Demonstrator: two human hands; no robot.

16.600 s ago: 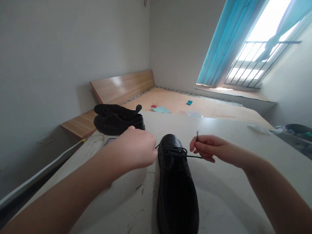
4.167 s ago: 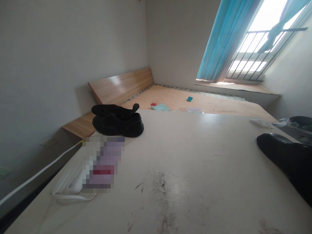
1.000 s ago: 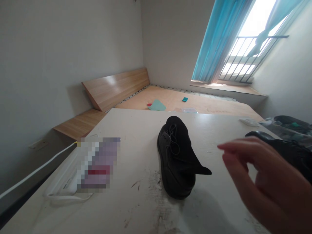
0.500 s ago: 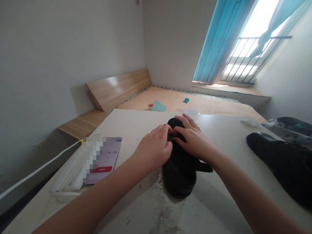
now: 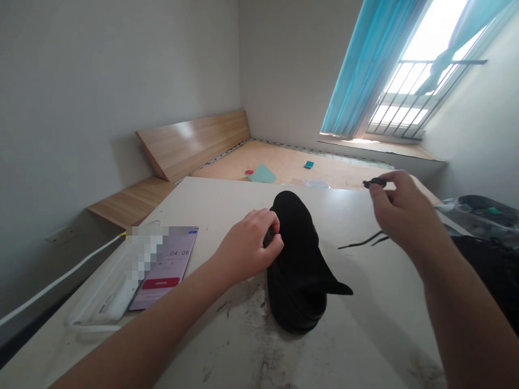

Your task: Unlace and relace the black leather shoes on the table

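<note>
A black shoe (image 5: 298,259) stands on the white table with its toe pointing away from me and its tongue folded out to the right. My left hand (image 5: 253,237) is closed on the left side edge of the shoe's opening. Raised to the right of the shoe, my right hand (image 5: 399,202) pinches a bunched black shoelace (image 5: 373,182). Two thin lace ends hang below that hand, apart from the shoe. A second black shoe (image 5: 482,270) lies at the right, partly covered by my right forearm.
At the left of the white table (image 5: 227,197) lie a phone (image 5: 170,270) with its screen lit and a clear plastic case (image 5: 95,302). A white cable (image 5: 60,283) runs off the edge. Beyond stands a bed (image 5: 227,165); a clear bag (image 5: 482,210) sits at the right.
My right hand has moved away from the shoe, up and to the right, with the bunched shoelace in it. My left hand has stayed at the shoe's left side.
</note>
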